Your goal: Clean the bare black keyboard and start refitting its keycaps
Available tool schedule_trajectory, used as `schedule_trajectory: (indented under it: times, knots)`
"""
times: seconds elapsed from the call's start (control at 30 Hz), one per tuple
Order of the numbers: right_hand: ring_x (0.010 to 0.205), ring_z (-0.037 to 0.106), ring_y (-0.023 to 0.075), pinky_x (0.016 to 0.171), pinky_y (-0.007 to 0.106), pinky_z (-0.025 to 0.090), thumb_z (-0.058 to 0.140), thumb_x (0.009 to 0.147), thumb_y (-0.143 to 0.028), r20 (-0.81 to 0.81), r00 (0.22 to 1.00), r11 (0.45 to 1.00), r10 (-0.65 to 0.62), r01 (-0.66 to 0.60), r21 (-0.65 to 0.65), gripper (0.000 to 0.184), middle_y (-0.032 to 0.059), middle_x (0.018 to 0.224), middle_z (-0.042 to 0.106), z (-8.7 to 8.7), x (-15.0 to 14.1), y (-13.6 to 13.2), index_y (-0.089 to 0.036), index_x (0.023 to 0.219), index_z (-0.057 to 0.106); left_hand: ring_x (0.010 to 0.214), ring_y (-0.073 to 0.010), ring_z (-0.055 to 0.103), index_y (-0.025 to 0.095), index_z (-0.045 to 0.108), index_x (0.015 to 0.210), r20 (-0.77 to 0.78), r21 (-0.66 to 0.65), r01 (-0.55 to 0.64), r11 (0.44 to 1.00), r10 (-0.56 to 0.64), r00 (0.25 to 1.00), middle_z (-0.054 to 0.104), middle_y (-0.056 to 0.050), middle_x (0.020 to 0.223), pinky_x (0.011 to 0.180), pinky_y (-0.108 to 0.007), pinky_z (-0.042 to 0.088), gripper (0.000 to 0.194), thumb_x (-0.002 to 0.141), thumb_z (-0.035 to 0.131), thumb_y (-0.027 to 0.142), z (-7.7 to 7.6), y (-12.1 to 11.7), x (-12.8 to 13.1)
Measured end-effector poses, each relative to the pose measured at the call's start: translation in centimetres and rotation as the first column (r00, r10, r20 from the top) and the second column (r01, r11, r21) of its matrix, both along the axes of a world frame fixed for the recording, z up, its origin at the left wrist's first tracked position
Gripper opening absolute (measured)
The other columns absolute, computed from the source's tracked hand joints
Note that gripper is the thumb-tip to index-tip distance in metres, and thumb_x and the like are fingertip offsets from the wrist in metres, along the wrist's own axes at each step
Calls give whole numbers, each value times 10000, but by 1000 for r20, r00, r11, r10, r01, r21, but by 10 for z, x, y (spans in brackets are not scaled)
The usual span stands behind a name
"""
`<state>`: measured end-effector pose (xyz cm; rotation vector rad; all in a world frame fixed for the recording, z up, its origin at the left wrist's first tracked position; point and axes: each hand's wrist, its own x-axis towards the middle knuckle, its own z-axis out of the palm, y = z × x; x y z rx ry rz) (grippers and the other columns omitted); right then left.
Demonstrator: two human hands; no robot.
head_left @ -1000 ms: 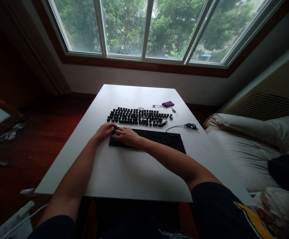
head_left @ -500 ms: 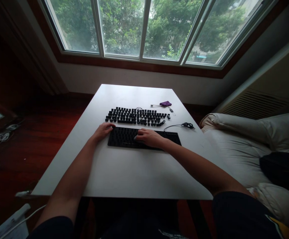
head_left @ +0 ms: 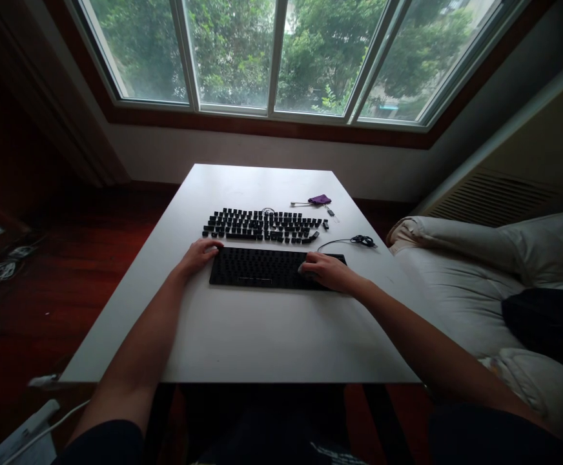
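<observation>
A black keyboard [head_left: 262, 267] lies flat on the white table, with its keycaps off over the area I can see. My left hand [head_left: 200, 253] holds it at the upper left corner, fingers closed over the edge. Toward the right part of the keyboard, my right hand [head_left: 327, 270] is closed on a small pale grey thing [head_left: 301, 267], pressed low against the surface. It looks soft, like a wad of cloth or tissue, but is too small to be sure. Behind the keyboard, the loose black keycaps [head_left: 243, 226] stand in rows.
The keyboard's coiled black cable [head_left: 361, 241] rests on the right of the white table [head_left: 243, 336]. Farther back are a purple cloth [head_left: 319, 199] and a small wire tool [head_left: 330, 212]. A pale sofa [head_left: 436, 271] stands to the right, under the window side.
My right hand has slid rightward along the keyboard with the pale grey thing, uncovering its middle. My left hand stays at the corner.
</observation>
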<state>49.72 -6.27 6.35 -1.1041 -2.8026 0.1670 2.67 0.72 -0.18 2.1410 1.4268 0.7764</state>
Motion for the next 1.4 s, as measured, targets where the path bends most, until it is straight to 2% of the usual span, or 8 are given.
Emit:
schedule_trajectory:
  times: [0.27,0.47,0.57,0.67,0.87,1.1,1.23,1.4]
  knots:
    - [958,618,245,849,359,493,576,823,-140,-29,963,959,-268,263,-106,322,120,1084,631,-3,83,-9,-237,1088,730,1200,-280,587,264,755,1161,2,-15,-8,1000,8,1000,721,-59,1188,1070,-425,459,368,866,580,399,-2,2,0]
    - [852,621,313,776,488,488,666,764,-177,-60,875,877,-480,476,-59,191,138,980,655,-8,144,-9,-301,896,727,1176,-271,609,259,746,1174,14,-24,-29,999,29,999,716,-66,1171,1064,-420,469,379,863,575,394,-6,3,-2]
    - [878,627,359,806,543,469,651,763,-175,-115,837,843,-535,537,-14,235,156,1024,667,-8,155,-12,-293,953,723,1172,-263,614,258,741,1177,25,-27,-18,999,19,1000,712,-63,1171,1072,-418,464,377,866,568,381,-7,4,-2]
    - [990,636,368,880,544,474,571,812,-163,-110,862,864,-495,501,42,329,153,1120,689,-8,145,-16,-271,1092,705,1162,-261,618,256,741,1173,28,-18,-29,999,29,999,708,-66,1167,1073,-421,464,376,862,571,381,-8,4,-1]
    - [1138,652,297,999,476,498,487,959,-262,-291,876,922,-384,383,-62,335,101,1242,694,-4,79,-24,-266,1266,621,1151,-261,615,249,741,1167,24,-7,-25,1000,25,999,706,-68,1144,1060,-420,471,370,859,575,372,-9,5,-1]
    - [906,705,228,826,351,538,497,1001,-397,-477,803,932,-357,338,-129,257,79,1060,737,-16,1,-20,-237,1161,619,1146,-264,620,245,742,1167,24,-10,-29,1000,30,999,711,-64,1144,1052,-416,475,366,856,582,355,-4,3,1]
    - [1002,674,252,867,365,522,657,884,-347,-413,879,971,-238,224,-83,342,105,1139,698,-23,-9,-12,-218,1197,610,1143,-263,624,250,749,1162,39,-16,-32,999,32,999,719,-57,1151,1049,-407,477,359,853,595,347,-3,2,2]
    - [1064,614,287,933,413,488,635,742,-149,-294,932,976,-214,219,-15,340,117,1113,688,-25,2,-10,-204,1077,619,1146,-265,618,261,753,1159,24,-3,-34,999,34,999,725,-54,1153,1040,-407,479,344,863,597,343,-5,4,0]
